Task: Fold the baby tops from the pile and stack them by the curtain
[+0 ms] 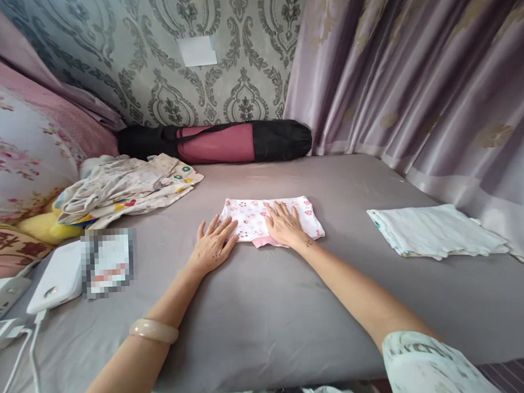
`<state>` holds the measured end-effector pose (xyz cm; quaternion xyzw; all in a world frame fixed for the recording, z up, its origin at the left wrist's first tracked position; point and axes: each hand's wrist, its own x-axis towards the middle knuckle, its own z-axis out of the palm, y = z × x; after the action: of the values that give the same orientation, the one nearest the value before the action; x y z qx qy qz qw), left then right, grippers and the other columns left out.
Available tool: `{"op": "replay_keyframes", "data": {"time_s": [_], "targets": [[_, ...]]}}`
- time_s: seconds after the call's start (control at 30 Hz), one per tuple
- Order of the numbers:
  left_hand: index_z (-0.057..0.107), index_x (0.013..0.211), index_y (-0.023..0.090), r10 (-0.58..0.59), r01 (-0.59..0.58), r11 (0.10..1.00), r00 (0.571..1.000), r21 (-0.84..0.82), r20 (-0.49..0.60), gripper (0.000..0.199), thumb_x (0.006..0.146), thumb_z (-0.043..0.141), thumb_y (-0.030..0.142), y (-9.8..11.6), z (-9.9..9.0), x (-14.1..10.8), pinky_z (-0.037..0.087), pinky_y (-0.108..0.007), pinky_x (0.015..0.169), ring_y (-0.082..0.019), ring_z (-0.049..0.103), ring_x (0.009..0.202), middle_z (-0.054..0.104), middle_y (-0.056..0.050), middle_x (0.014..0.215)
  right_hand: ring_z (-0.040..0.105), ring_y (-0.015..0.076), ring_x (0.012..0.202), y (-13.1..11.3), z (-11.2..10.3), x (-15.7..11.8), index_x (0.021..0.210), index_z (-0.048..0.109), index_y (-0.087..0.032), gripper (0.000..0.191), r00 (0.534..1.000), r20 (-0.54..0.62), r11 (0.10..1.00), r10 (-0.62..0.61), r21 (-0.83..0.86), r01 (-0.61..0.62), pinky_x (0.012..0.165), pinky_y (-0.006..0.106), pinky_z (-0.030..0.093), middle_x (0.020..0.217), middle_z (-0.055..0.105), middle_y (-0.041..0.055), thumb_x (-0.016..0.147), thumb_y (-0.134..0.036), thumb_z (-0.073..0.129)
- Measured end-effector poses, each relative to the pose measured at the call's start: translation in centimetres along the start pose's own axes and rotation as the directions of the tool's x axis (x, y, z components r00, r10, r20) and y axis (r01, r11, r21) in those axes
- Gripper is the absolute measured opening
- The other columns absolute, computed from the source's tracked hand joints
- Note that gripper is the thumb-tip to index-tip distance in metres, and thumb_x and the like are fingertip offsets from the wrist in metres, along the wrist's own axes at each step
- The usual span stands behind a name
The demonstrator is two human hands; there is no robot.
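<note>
A folded white cloth with a pink and red print (248,212) lies flat on the grey sheet (266,311), a pink edge showing at its front. My left hand (214,244) rests at the cloth's left end, fingers spread, the fingertips on its corner. Lying on the middle of the cloth, palm down with fingers apart, is my right hand (284,224). Neither hand grasps anything.
Right: a folded pale cloth stack (437,230). Left: a crumpled pile of printed clothes (128,187), a white power bank (58,275) with cables, a blurred packet (109,263) and a power strip (7,294). Back: a rolled pink mat (219,143) in a black bag.
</note>
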<state>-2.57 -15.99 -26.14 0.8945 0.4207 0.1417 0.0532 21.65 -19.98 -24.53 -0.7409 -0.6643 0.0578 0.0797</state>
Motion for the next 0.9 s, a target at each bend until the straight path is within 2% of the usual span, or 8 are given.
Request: {"op": "replay_keyframes", "data": {"time_s": [0.2, 0.27, 0.43, 0.53, 0.63, 0.73, 0.83, 0.9], "targets": [[0.04, 0.147, 0.036, -0.004, 0.003, 1.0, 1.0, 0.021, 0.022, 0.053, 0.098, 0.03, 0.052, -0.2, 0.0, 0.0, 0.012, -0.061, 0.116, -0.031, 0.024, 0.146, 0.042, -0.001, 0.152, 0.017, 0.0257, 0.148, -0.1, -0.6, 0.1, 0.154, 0.028, -0.022, 0.058, 0.998, 0.059, 0.999, 0.003, 0.042, -0.006, 0.117, 0.052, 0.006, 0.161, 0.022, 0.0083, 0.1, -0.041, 0.019], [0.04, 0.147, 0.036, -0.003, 0.002, 1.0, 1.0, 0.031, 0.027, 0.053, 0.098, 0.029, 0.052, -0.1, -0.1, -0.1, 0.013, -0.061, 0.116, -0.032, 0.024, 0.146, 0.041, -0.001, 0.152, 0.016, 0.0247, 0.148, 0.8, -1.5, 0.1, 0.154, 0.028, -0.021, 0.058, 0.997, 0.075, 0.998, -0.019, 0.066, 0.014, 0.118, 0.051, 0.009, 0.161, 0.022, 0.009, 0.101, -0.04, 0.017], [0.04, 0.147, 0.036, -0.004, 0.002, 0.998, 0.999, 0.057, 0.034, 0.053, 0.098, 0.028, 0.052, -0.1, 0.0, 0.0, 0.014, -0.061, 0.116, -0.032, 0.025, 0.146, 0.04, 0.0, 0.153, 0.013, 0.0267, 0.149, 4.4, -2.6, -0.7, 0.15, 0.035, -0.014, 0.058, 0.998, -0.035, 0.998, 0.056, -0.035, -0.057, 0.118, 0.052, 0.004, 0.161, 0.021, 0.0136, 0.101, -0.039, 0.018], [0.04, 0.147, 0.035, -0.011, 0.008, 0.997, 0.999, 0.079, 0.036, 0.053, 0.098, 0.028, 0.052, -0.1, 0.1, 0.0, 0.016, -0.06, 0.116, -0.032, 0.026, 0.146, 0.04, 0.0, 0.153, 0.02, 0.0276, 0.147, 5.7, -2.0, -1.0, 0.15, 0.035, -0.015, 0.057, 0.996, 0.006, 0.996, 0.084, -0.043, -0.084, 0.117, 0.051, 0.013, 0.159, 0.026, 0.0133, 0.101, -0.041, 0.021], [0.04, 0.147, 0.034, -0.008, 0.004, 0.994, 0.999, 0.108, 0.032, 0.053, 0.099, 0.026, 0.051, -0.1, 0.1, -0.1, 0.017, -0.059, 0.115, -0.031, 0.027, 0.145, 0.04, 0.0, 0.153, 0.023, 0.0286, 0.146, 5.8, -1.4, -0.9, 0.15, 0.036, -0.016, 0.057, 0.996, 0.004, 0.995, 0.088, -0.041, -0.088, 0.116, 0.051, 0.019, 0.159, 0.028, 0.0131, 0.1, -0.042, 0.023], [0.04, 0.147, 0.035, -0.003, -0.001, 0.991, 1.0, 0.132, 0.03, 0.052, 0.099, 0.027, 0.05, -0.1, 0.0, -0.1, 0.017, -0.058, 0.116, -0.03, 0.028, 0.145, 0.04, 0.001, 0.153, 0.022, 0.0287, 0.146, 5.8, -1.6, -0.6, 0.149, 0.037, -0.017, 0.057, 0.996, 0.008, 0.996, 0.085, -0.023, -0.085, 0.116, 0.052, 0.018, 0.159, 0.027, 0.0124, 0.1, -0.042, 0.023], [0.04, 0.147, 0.037, -0.007, 0.002, 0.99, 1.0, 0.144, 0.031, 0.051, 0.099, 0.028, 0.05, -0.1, -0.1, -0.1, 0.017, -0.057, 0.116, -0.029, 0.029, 0.145, 0.04, 0.001, 0.153, 0.019, 0.0261, 0.147, 6.7, -2.3, -0.5, 0.151, 0.034, -0.02, 0.058, 0.994, 0.081, 0.995, 0.07, 0.058, -0.075, 0.117, 0.053, 0.016, 0.16, 0.024, 0.01, 0.1, -0.042, 0.017], [0.039, 0.147, 0.036, -0.011, 0.006, 0.99, 0.999, 0.142, 0.038, 0.052, 0.099, 0.028, 0.049, -0.1, -0.1, -0.1, 0.017, -0.056, 0.116, -0.029, 0.029, 0.145, 0.04, 0.0, 0.153, 0.014, 0.0244, 0.149, 7.5, -2.8, -0.5, 0.153, 0.03, -0.019, 0.06, 0.995, 0.057, 0.993, 0.084, 0.079, -0.089, 0.118, 0.053, 0.011, 0.162, 0.02, 0.0098, 0.101, -0.042, 0.012]]}}
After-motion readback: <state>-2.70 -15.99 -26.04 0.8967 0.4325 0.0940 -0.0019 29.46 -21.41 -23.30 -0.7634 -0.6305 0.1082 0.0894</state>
